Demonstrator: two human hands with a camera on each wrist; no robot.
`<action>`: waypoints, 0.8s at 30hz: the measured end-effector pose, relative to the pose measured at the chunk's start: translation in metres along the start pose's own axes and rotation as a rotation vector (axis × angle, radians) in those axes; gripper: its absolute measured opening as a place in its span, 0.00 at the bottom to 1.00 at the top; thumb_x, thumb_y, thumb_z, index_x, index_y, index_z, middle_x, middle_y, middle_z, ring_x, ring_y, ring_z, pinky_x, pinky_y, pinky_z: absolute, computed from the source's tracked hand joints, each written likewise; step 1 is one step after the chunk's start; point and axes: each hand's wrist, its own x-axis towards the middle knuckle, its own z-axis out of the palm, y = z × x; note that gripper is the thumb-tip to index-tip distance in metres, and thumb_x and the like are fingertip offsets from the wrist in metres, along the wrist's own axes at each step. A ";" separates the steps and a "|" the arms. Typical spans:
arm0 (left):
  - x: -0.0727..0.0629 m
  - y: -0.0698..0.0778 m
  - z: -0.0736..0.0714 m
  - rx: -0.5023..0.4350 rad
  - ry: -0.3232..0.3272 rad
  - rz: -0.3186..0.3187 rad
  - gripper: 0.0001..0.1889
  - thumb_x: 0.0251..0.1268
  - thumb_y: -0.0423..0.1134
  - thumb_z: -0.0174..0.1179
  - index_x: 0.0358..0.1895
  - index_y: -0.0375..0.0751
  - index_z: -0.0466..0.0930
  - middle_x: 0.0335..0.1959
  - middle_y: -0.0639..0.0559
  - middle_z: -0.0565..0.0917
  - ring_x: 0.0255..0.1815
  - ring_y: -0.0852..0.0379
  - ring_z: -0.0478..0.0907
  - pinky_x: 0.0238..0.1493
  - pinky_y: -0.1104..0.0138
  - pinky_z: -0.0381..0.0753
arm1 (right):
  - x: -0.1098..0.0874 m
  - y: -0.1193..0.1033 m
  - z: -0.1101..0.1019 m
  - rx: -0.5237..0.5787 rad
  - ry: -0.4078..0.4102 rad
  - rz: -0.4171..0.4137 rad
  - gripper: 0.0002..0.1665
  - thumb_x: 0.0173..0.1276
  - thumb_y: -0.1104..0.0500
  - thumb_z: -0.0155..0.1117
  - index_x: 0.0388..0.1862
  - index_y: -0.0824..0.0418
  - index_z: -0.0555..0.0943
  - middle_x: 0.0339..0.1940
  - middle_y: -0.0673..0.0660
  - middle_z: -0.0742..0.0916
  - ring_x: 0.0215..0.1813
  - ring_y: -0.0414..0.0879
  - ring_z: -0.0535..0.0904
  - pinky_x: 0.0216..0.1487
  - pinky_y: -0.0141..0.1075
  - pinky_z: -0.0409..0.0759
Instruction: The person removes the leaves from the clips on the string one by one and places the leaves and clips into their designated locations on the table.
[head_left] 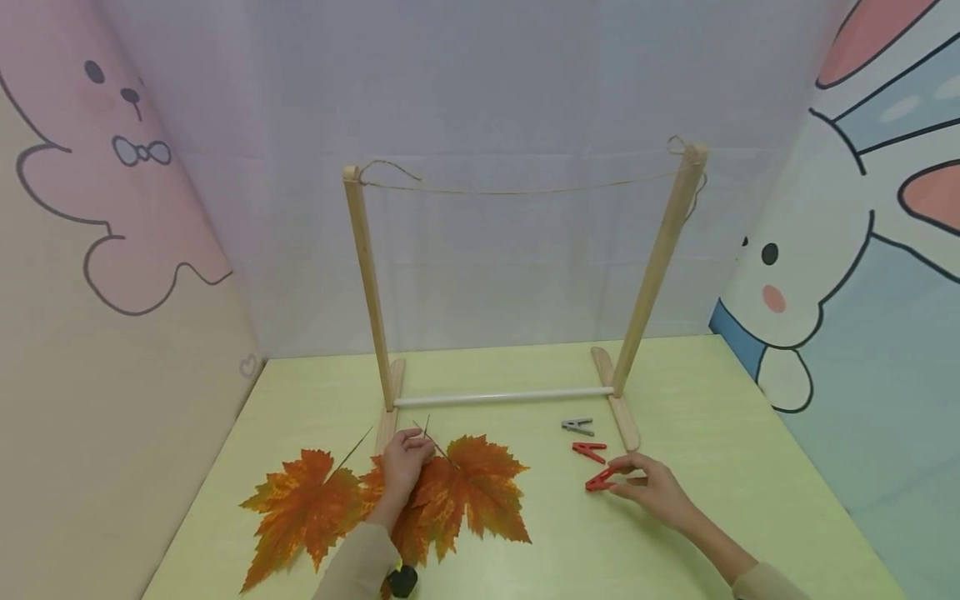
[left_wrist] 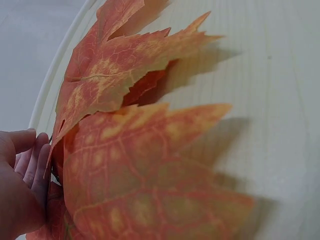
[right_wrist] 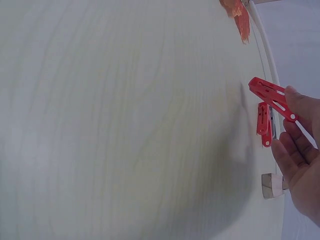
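Note:
In the head view my left hand (head_left: 407,458) is over the orange artificial maple leaves, thumb and fingertips drawn together at a thin leaf stem (head_left: 427,427). The middle leaf (left_wrist: 140,170) lies partly hidden under that hand and forearm. On either side are a left leaf (head_left: 303,504) and a right leaf (head_left: 472,492), which overlaps the middle one. My right hand (head_left: 652,487) pinches a red clothespin (right_wrist: 272,96) between thumb and fingers, its jaw end pointing left. Just beyond it lie a second red clothespin (head_left: 589,451) and a grey clothespin (head_left: 577,427).
A wooden frame stands at the back, with a left post (head_left: 367,292), a right post (head_left: 660,267) and a white bar (head_left: 502,397) low between them. Twine (head_left: 517,192) sags slightly between the post tops. Printed cloth walls surround the pale yellow table (head_left: 547,550).

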 end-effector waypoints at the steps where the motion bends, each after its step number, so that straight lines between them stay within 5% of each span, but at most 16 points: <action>1: 0.000 0.000 0.000 0.002 0.002 -0.001 0.17 0.51 0.24 0.61 0.46 0.21 0.72 0.31 0.34 0.82 0.26 0.55 0.81 0.26 0.70 0.80 | 0.000 0.000 0.000 0.003 0.003 0.001 0.18 0.55 0.60 0.68 0.42 0.68 0.79 0.41 0.61 0.83 0.44 0.40 0.77 0.40 0.34 0.79; 7: 0.002 0.000 -0.003 0.011 -0.014 0.027 0.17 0.52 0.25 0.62 0.46 0.23 0.72 0.31 0.34 0.82 0.28 0.51 0.82 0.27 0.70 0.80 | 0.001 0.002 0.004 -0.012 0.011 0.038 0.19 0.53 0.59 0.69 0.43 0.68 0.79 0.40 0.60 0.83 0.44 0.40 0.76 0.39 0.33 0.79; 17: 0.003 0.016 -0.021 0.141 -0.027 0.160 0.15 0.51 0.29 0.64 0.43 0.27 0.76 0.31 0.38 0.83 0.29 0.50 0.82 0.28 0.70 0.79 | 0.004 0.001 0.015 0.014 0.040 0.106 0.19 0.52 0.62 0.69 0.42 0.70 0.79 0.39 0.61 0.83 0.42 0.44 0.78 0.37 0.29 0.79; 24: 0.006 0.031 -0.035 0.166 -0.032 0.143 0.16 0.51 0.29 0.64 0.44 0.29 0.76 0.33 0.40 0.83 0.32 0.50 0.82 0.31 0.68 0.80 | 0.002 0.004 0.021 -0.045 0.050 0.093 0.17 0.52 0.60 0.70 0.40 0.66 0.80 0.38 0.58 0.84 0.41 0.45 0.78 0.37 0.29 0.78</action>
